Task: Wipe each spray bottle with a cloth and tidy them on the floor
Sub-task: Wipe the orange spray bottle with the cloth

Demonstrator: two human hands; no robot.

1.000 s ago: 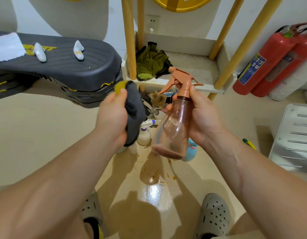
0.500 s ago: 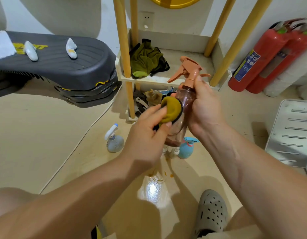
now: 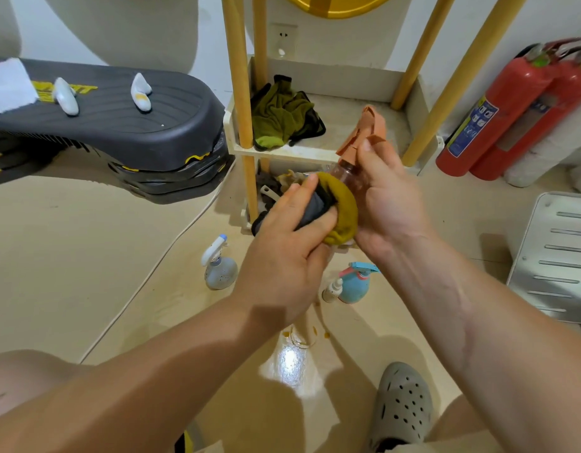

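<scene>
Fingers of the left hand (image 3: 282, 253) clutch a cloth (image 3: 339, 212) against the bottle (image 3: 349, 173). The right hand (image 3: 388, 201) grips the bottle. Two bottles (image 3: 219, 273) stand on the floor (image 3: 86, 256) below.

Glossy beige floor (image 3: 86, 256) shows one bright glare patch (image 3: 290, 358). White wall (image 3: 348, 44) carries a white socket (image 3: 284, 37). Cream shelf rack with yellow posts (image 3: 331, 78) stands against it, with two red fire extinguishers (image 3: 504, 116) beside it.

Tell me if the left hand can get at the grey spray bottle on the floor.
Probably yes: the grey spray bottle stands on open floor below the left hand, nothing between them. But its fingers grip the cloth, so grasping it looks awkward.
</scene>
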